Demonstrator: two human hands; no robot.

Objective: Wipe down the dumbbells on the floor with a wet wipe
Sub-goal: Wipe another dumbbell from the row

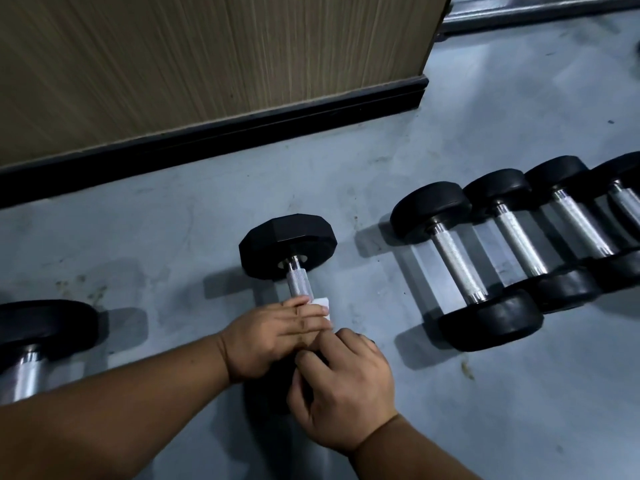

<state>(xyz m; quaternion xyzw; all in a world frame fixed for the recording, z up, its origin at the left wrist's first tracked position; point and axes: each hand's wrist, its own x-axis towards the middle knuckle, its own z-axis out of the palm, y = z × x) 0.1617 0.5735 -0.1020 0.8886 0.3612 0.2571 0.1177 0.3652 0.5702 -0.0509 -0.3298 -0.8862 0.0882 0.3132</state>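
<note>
While the left hand (273, 336) presses a white wet wipe (322, 308) around the knurled handle, fingers curled over it, the right hand (343, 386) grips the near end of the same dumbbell (289, 249) — judged a steadying hold against rolling. Its far head lies beyond both hands on the floor (173, 223). To the right, a row of dumbbells (485, 258) lies well apart; another dumbbell (38, 341) lies at far left.

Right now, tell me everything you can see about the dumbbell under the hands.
The dumbbell lies on the grey floor, apart from the row to its right. Its far head is black and faceted, its handle knurled silver metal. The left hand holds a white wet wipe around the handle's near part; the right hand covers the near head.
</note>
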